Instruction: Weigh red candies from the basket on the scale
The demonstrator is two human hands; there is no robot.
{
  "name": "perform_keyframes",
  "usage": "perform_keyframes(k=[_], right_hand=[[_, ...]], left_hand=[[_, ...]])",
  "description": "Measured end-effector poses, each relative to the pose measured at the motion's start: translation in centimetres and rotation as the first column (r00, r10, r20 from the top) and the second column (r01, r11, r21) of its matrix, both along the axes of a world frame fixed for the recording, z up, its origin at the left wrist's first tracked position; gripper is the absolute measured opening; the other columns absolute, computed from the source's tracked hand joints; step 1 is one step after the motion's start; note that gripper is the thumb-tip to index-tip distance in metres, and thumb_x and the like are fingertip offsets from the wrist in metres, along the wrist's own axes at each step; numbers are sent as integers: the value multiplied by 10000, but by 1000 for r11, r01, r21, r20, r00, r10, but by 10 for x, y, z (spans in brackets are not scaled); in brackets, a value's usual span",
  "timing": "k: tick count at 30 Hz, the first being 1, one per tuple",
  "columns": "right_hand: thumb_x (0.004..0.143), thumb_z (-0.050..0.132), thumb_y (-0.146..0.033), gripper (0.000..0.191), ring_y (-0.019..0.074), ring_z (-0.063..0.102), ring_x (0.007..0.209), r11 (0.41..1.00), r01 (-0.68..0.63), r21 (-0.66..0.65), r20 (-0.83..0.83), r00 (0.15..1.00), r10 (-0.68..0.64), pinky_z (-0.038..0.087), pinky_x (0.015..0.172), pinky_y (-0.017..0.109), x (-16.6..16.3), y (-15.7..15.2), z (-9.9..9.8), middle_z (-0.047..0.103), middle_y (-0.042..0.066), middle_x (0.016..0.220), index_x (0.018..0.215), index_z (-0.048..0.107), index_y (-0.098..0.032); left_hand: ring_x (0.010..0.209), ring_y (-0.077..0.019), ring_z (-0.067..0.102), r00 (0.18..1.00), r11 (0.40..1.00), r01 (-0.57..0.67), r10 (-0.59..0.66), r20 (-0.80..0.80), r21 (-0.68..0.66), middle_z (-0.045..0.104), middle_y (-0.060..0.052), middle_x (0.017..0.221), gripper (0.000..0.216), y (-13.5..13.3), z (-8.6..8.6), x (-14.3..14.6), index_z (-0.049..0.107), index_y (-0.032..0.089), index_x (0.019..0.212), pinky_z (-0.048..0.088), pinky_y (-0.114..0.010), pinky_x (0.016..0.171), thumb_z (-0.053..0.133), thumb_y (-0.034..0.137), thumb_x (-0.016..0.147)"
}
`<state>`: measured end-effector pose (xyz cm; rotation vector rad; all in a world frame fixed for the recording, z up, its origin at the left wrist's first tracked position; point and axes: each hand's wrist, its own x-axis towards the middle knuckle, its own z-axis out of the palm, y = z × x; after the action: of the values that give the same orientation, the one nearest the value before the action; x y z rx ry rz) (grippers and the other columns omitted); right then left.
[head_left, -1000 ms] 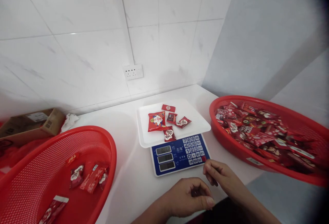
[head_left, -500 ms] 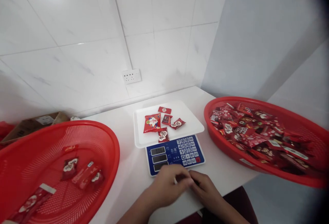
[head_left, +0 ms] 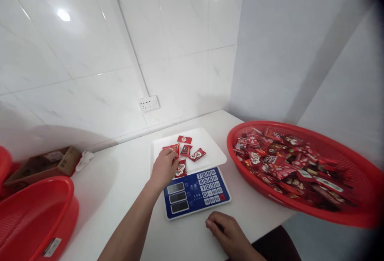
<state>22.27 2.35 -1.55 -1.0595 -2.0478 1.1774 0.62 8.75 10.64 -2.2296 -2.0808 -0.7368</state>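
Observation:
My left hand (head_left: pixel 165 167) reaches over the white tray (head_left: pixel 214 153) of a weighing scale. Its bent fingers are closed on the large red snack packet (head_left: pixel 172 148), covering most of it. Near those fingertips lies a dark red packet (head_left: pixel 181 169) with white lettering. Three more small red packets rest on the tray: a flat one (head_left: pixel 184 139) at the back, a dark-centred one (head_left: pixel 186 150) in the middle and a lettered one (head_left: pixel 198 155) to the right. My right hand (head_left: pixel 226 231) is curled on the table in front of the scale, showing nothing in it.
The scale's blue keypad panel (head_left: pixel 195 193) faces me. At right stands a red basket (head_left: pixel 300 127) with many red-wrapped snacks. Another red basket (head_left: pixel 64 209) sits at lower left, partly out of view. Behind it are an open cardboard box (head_left: pixel 67 161) and crumpled white tissue (head_left: pixel 85 160).
My hands were together in front of the scale; the left has gone forward to the large packet, the right stayed near the table edge. The left basket has shifted left, mostly out of view.

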Motion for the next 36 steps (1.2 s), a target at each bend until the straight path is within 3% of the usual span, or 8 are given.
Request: perform_keyframes(k=[6, 12, 16, 20, 25, 30, 33, 36], right_hand=[[862, 350, -431, 350, 140, 479, 595, 1000, -5, 7, -17, 1000, 5, 361, 572, 240, 1, 0, -3, 512, 1, 616, 620, 444, -195], [859, 356, -434, 348, 135, 470, 593, 1000, -6, 3, -33, 999, 6, 359, 568, 232, 3, 2, -4, 506, 0, 617, 619, 438, -196], [857, 364, -418, 340, 130, 462, 585, 1000, -3, 23, -46, 999, 5, 353, 559, 227, 3, 1, -4, 503, -4, 608, 614, 445, -195], [851, 384, -392, 330, 124, 465, 580, 1000, 13, 28, -65, 998, -12, 347, 555, 222, 3, 0, -3, 516, -7, 606, 605, 469, -190], [826, 442, -328, 282, 112, 463, 566, 998, 48, 34, -82, 996, -45, 337, 546, 210, 2, -2, -2, 525, -15, 591, 590, 490, -182], [809, 476, -272, 246, 98, 456, 564, 997, 75, 30, -89, 993, -72, 331, 536, 193, 2, -2, -1, 531, -22, 591, 587, 515, -173], [808, 483, -264, 247, 91, 439, 552, 995, 88, 43, -57, 995, -86, 324, 524, 188, 2, -2, 0, 531, -28, 580, 587, 537, -168], [818, 481, -266, 242, 94, 460, 568, 994, 83, 70, -6, 997, -83, 330, 533, 189, 1, -3, 2, 569, -24, 601, 617, 576, -171]], left_hand=[[916, -228, 536, 986, 998, -29, 18, -163, -63, 653, -58, 916, 220, 26, 12, 15, 626, 200, 830, 421, -334, 794, 442, 311, 875], [932, -294, 553, 964, 990, -46, 9, -266, -135, 672, -90, 877, 223, 54, 12, 32, 589, 197, 926, 398, -394, 778, 538, 375, 800], [868, -292, 568, 971, 989, -55, 20, -240, -138, 660, -85, 815, 149, 58, 15, 37, 565, 197, 885, 407, -368, 709, 554, 268, 754], [756, -231, 579, 992, 994, -36, 23, -126, -104, 632, -64, 827, 136, 53, 26, 46, 515, 203, 900, 404, -309, 608, 482, 179, 771], [752, -164, 569, 982, 979, 190, -188, 31, -78, 603, -8, 812, 118, 53, 34, 82, 520, 225, 878, 422, -258, 630, 499, 157, 784], [803, -122, 590, 893, 891, 445, -434, 120, -87, 614, 11, 906, 139, 59, 31, 136, 524, 232, 938, 465, -213, 699, 554, 250, 804], [817, -115, 612, 834, 821, 552, -541, 109, -145, 654, 28, 912, 143, 69, 28, 166, 531, 237, 968, 479, -200, 702, 504, 310, 848], [885, -146, 612, 804, 780, 583, -594, 27, -226, 671, 6, 947, 146, 86, 23, 194, 595, 228, 936, 480, -253, 768, 470, 274, 877]])
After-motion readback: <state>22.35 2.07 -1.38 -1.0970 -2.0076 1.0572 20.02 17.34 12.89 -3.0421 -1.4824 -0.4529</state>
